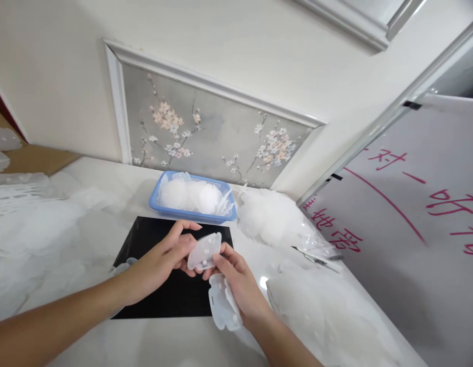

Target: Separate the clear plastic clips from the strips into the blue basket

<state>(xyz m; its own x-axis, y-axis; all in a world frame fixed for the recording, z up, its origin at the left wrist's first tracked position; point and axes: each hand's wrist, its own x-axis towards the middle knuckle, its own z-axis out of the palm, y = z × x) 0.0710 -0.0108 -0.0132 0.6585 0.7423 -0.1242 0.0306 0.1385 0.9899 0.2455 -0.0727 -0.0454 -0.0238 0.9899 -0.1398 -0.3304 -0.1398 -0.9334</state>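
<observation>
Between my hands, above a black mat, is a translucent white plastic piece (205, 251) with small holes and a notched edge. My left hand (177, 250) pinches its left side, the index finger stretched out above it. The thumb of my right hand (236, 272) presses on its right side, the fingers curled behind. A second similar plastic piece (222, 303) hangs below, tucked under my right hand. The black mat (175, 295) lies flat beneath both hands. At its left edge, partly hidden by my left forearm, lies another translucent piece (124, 266).
A blue basket (190, 216) filled with white translucent pieces stands behind the mat. Piles of similar pieces (33, 229) spread at the left, with more at the right (328, 311). A clear plastic bag (316, 239) lies near the whiteboard (404, 265). A wall stands behind.
</observation>
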